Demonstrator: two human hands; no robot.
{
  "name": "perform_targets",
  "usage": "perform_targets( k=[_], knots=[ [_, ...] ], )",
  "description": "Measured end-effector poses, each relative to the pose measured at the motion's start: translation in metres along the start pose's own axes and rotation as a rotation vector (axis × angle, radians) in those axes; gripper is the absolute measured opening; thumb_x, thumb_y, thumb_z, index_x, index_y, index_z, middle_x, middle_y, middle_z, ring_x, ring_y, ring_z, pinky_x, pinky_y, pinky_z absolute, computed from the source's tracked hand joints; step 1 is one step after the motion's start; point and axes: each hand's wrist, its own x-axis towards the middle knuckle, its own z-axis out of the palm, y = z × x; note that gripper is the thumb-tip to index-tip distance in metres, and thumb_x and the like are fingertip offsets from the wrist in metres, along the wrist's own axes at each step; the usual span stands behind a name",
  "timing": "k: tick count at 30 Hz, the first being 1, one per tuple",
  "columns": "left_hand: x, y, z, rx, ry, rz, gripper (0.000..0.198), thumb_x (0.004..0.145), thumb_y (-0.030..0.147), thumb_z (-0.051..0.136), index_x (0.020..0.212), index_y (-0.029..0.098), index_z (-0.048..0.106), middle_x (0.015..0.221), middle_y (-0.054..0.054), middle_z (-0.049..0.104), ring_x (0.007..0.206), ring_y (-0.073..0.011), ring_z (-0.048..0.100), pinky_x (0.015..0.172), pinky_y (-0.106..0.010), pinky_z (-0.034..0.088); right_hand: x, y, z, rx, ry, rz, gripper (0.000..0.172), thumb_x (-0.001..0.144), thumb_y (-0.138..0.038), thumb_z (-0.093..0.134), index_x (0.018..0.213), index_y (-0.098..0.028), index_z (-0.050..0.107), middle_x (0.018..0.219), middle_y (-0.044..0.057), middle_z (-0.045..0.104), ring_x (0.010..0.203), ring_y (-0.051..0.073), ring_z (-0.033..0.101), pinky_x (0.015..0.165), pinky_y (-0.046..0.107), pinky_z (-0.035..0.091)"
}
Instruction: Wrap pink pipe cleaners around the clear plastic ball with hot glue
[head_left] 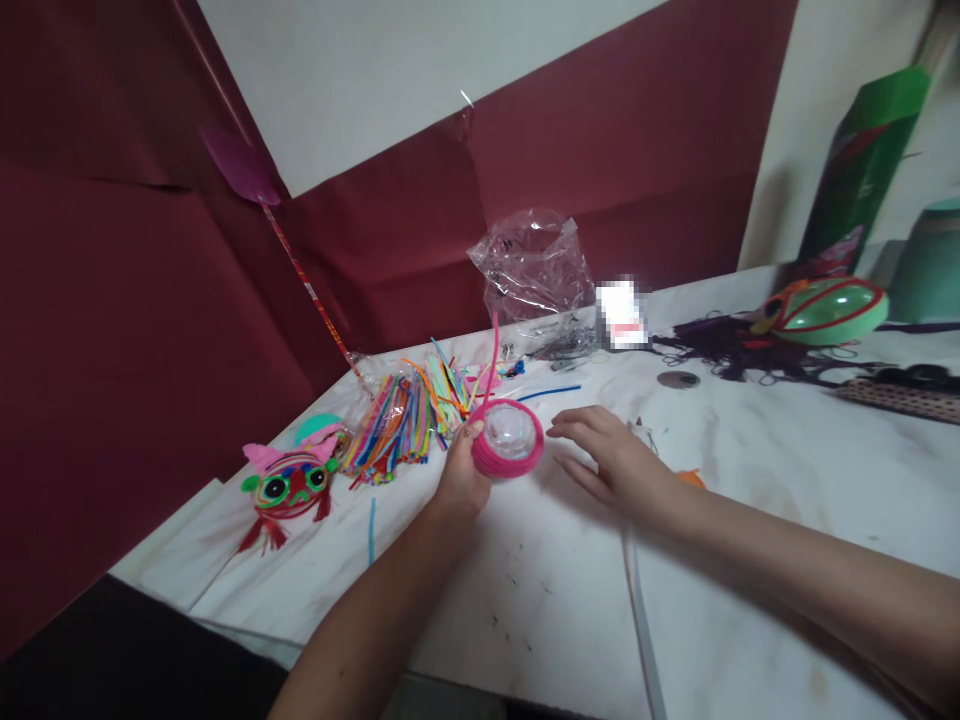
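My left hand (pixel 463 470) grips a round clear plastic piece (pixel 510 430) whose side is wound with bright pink pipe cleaner (pixel 504 466). One loose pink end sticks straight up from its back left. Just to the right, my right hand (pixel 600 455) is held with fingers apart, not touching the piece and holding nothing I can see. Behind my left hand lies a heap of many-coloured pipe cleaners (pixel 394 425). A single blue pipe cleaner (pixel 551 392) rests beyond the pink-wound piece.
A finished animal-face ornament (pixel 292 485) with red tassels sits at the left. Behind are a crumpled clear plastic bag (pixel 536 265) and a red-wrapped stick (pixel 307 285). At right stand a green balloon shape (pixel 832 310), dark yarn (pixel 720 345) and a green box (pixel 862 160).
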Motion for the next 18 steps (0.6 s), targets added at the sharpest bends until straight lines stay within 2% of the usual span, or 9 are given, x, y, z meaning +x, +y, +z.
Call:
perform_targets(
  k=[3,8,11,14,18],
  knots=[
    [0.0,0.0,0.001,-0.017,0.018,-0.041,0.017,0.073,0.028,0.064,0.087,0.018,0.061,0.078,0.0,0.072,0.076,-0.0173,0.067,0.084,-0.032,0.052,-0.002,-0.002,0.002,0.01,-0.001,0.018,0.027,0.091,-0.017,0.053,0.117,-0.019,0.056,0.109,0.016,0.064,0.101,0.028,0.062,0.081,0.045,0.057],
    [-0.003,0.003,0.001,0.025,-0.028,-0.228,0.03,0.082,0.038,0.055,0.103,0.017,0.063,0.087,-0.006,0.073,0.081,-0.0235,0.068,0.082,-0.044,0.053,-0.004,-0.007,0.004,0.019,-0.075,-0.063,0.023,0.091,-0.014,0.048,0.106,-0.02,0.065,0.1,0.013,0.067,0.091,0.025,0.062,0.075,0.04,0.057],
    [-0.004,0.007,0.001,0.027,-0.056,-0.319,0.037,0.084,0.042,0.052,0.108,0.016,0.063,0.093,-0.009,0.073,0.082,-0.0262,0.068,0.081,-0.048,0.052,-0.007,-0.007,0.007,-0.002,-0.113,-0.082,0.025,0.09,-0.012,0.047,0.105,-0.017,0.067,0.096,0.015,0.067,0.087,0.026,0.063,0.071,0.039,0.058],
    [-0.005,0.009,0.001,0.008,-0.062,-0.37,0.041,0.086,0.044,0.049,0.109,0.014,0.063,0.094,-0.011,0.073,0.083,-0.0273,0.068,0.081,-0.048,0.052,-0.009,-0.004,0.01,-0.033,-0.147,-0.096,0.03,0.091,-0.011,0.046,0.113,-0.012,0.065,0.099,0.018,0.067,0.089,0.026,0.064,0.07,0.038,0.058],
    [-0.005,0.006,0.002,0.02,-0.043,-0.388,0.041,0.089,0.044,0.045,0.112,0.014,0.063,0.095,-0.01,0.072,0.081,-0.0247,0.068,0.079,-0.045,0.054,-0.009,-0.004,0.012,-0.101,-0.211,-0.129,0.039,0.09,-0.008,0.045,0.124,-0.014,0.062,0.106,0.019,0.065,0.09,0.026,0.064,0.068,0.037,0.058]
  ],
)
